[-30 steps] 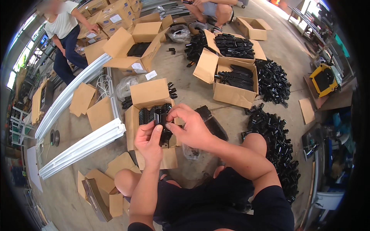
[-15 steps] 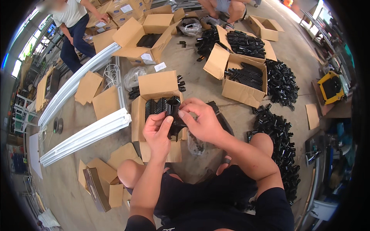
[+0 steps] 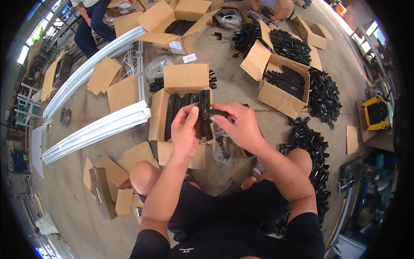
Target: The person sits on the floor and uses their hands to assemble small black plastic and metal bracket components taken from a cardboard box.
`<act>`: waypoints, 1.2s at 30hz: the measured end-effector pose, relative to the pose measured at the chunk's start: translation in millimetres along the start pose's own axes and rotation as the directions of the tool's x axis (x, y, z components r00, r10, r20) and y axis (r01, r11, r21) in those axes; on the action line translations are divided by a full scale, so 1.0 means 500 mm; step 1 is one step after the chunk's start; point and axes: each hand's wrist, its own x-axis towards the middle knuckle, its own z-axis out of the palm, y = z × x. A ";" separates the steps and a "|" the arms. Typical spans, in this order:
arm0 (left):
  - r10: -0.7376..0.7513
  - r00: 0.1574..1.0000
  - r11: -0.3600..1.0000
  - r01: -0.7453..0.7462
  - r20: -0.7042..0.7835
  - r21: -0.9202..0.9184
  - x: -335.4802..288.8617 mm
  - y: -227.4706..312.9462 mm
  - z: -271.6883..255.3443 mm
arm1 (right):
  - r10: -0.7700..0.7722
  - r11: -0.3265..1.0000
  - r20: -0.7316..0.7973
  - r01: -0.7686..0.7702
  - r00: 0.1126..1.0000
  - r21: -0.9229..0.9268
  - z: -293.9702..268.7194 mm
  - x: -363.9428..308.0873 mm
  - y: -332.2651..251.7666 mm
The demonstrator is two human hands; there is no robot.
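Beyond the left hand (image 3: 184, 131), an open carton (image 3: 185, 76) of black parts is seen. A glossy black fitting (image 3: 204, 103) is pinched by that hand, just right of its thumb. Farther right, a black side piece (image 3: 219, 113) is pinched by the right hand (image 3: 241, 125) (whether it is joined on cannot be told). The fitting may be judged light, stiff and slightly slippery, best gripped around its straight body.

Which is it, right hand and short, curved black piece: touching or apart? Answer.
Touching: the head view shows the right hand gripping the short, curved black piece in its fingers.
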 end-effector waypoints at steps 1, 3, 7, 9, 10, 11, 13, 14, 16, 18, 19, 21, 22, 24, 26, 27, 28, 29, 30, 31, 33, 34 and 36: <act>-0.045 0.999 0.999 0.046 0.021 -0.001 0.001 0.004 0.005 | 0.021 0.998 -0.028 -0.019 0.999 0.056 -0.001 0.004 0.024; -0.071 0.990 0.997 0.073 0.125 -0.004 0.000 0.012 0.011 | 0.191 0.957 -0.020 -0.181 0.981 0.228 -0.020 0.014 0.028; -0.065 0.926 0.998 0.062 0.371 0.020 -0.010 0.038 0.008 | 0.346 0.858 0.037 -0.333 0.937 0.391 -0.055 0.037 0.007; 0.036 0.857 0.989 -0.105 0.515 0.105 -0.019 0.043 0.017 | 0.365 0.809 0.059 -0.348 0.929 0.473 -0.067 0.038 -0.002; -0.009 0.846 0.976 -0.108 0.533 0.187 -0.022 0.052 0.014 | 0.382 0.780 0.074 -0.364 0.921 0.509 -0.071 0.038 -0.006; 0.021 0.859 0.960 -0.161 0.511 0.230 -0.025 0.052 0.015 | 0.384 0.771 0.086 -0.371 0.919 0.517 -0.074 0.037 -0.011; 0.080 0.878 0.915 -0.252 0.472 0.315 -0.031 0.045 0.018 | 0.393 0.753 0.107 -0.386 0.913 0.533 -0.080 0.032 -0.021; 0.122 0.856 0.826 -0.369 0.502 0.427 -0.027 0.044 0.011 | 0.398 0.753 0.124 -0.401 0.909 0.522 -0.080 0.029 -0.025; 0.181 0.797 0.562 -0.564 0.576 0.605 -0.017 0.052 -0.003 | 0.406 0.751 0.161 -0.429 0.900 0.503 -0.072 0.022 -0.032; 0.274 0.762 0.473 -0.638 0.587 0.607 -0.019 0.050 0.008 | 0.429 0.743 0.194 -0.467 0.882 0.479 -0.065 0.016 -0.026; 0.318 0.739 0.427 -0.670 0.593 0.607 -0.021 0.047 0.014 | 0.442 0.739 0.209 -0.486 0.873 0.466 -0.062 0.013 -0.022; 0.308 0.794 0.473 -0.605 0.523 0.640 -0.024 0.040 0.015 | 0.436 0.799 0.226 -0.490 0.871 0.347 -0.056 0.010 -0.026; 0.302 0.819 0.496 -0.571 0.487 0.654 -0.025 0.037 0.014 | 0.433 0.825 0.236 -0.488 0.870 0.285 -0.054 0.008 -0.030; 0.286 0.871 0.605 -0.487 0.399 0.629 -0.019 0.019 -0.002 | 0.394 0.870 0.252 -0.447 0.884 0.207 -0.053 0.002 -0.048; 0.236 0.921 0.695 -0.384 0.311 0.608 -0.018 0.013 -0.014 | 0.199 0.975 0.230 -0.216 0.953 0.054 -0.049 -0.007 -0.040; 0.192 0.944 0.734 -0.319 0.267 0.599 -0.019 0.015 -0.014 | 0.110 0.994 0.212 -0.103 0.971 -0.041 -0.050 -0.008 -0.044; 0.146 0.964 0.769 -0.252 0.223 0.587 -0.019 0.018 -0.014 | 0.017 0.991 0.202 0.011 0.979 -0.136 -0.050 -0.009 -0.053; 0.097 0.979 0.800 -0.185 0.181 0.571 -0.019 0.019 -0.016 | -0.076 0.965 0.202 0.123 0.976 -0.231 -0.049 -0.010 -0.057; 0.087 0.972 0.824 -0.193 0.218 0.532 -0.017 0.019 -0.018 | -0.148 0.940 0.184 0.196 0.972 -0.278 -0.044 -0.014 -0.052; 0.066 0.969 0.830 -0.187 0.240 0.525 -0.015 0.023 -0.018 | -0.192 0.912 0.208 0.253 0.959 -0.323 -0.045 -0.014 -0.045; 0.022 0.959 0.842 -0.171 0.283 0.512 -0.013 0.035 -0.017 | -0.272 0.839 0.261 0.361 0.926 -0.407 -0.055 -0.009 -0.033; -0.001 0.953 0.831 -0.168 0.303 0.530 -0.011 0.040 -0.017 | -0.300 0.804 0.297 0.408 0.907 -0.433 -0.061 -0.007 -0.031; -0.046 0.940 0.808 -0.165 0.339 0.566 -0.006 0.049 -0.019 | -0.350 0.724 0.371 0.500 0.860 -0.475 -0.071 -0.005 -0.030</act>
